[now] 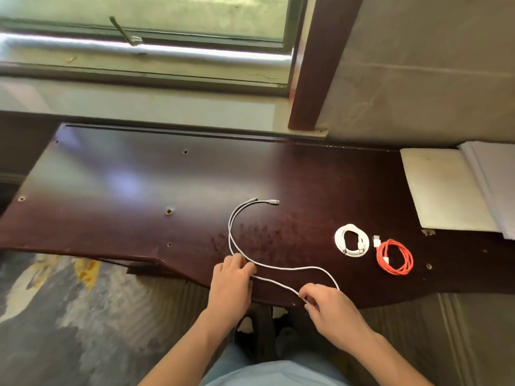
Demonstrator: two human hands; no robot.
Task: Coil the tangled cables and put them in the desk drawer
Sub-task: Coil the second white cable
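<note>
Three cables lie on the dark worktop (139, 174), and only one is still loose. That one, the grey braided cable (281, 267), is doubled on itself: its two plug ends sit together at centre frame, both strands curve down and left, then run right along the near edge to a bend at the lower right. Its long axis between the hands therefore lies left to right, slightly downhill toward the right.

Left hand (232, 277), at lower centre, has its fingers curled over both strands where they turn, pinning or gripping them against the worktop. Right hand (330, 305), lower right, pinches the lower strand close to the bend. Plug ends lie up-frame from the left hand, which is the nearer of the two, so I judge the next loop would be gathered from that side toward the right hand's hold.

Orange cable (395, 257) and white cable (352, 240), both already coiled, rest side by side at right, well clear of the hands. No drawer shows plainly in this view.
</note>
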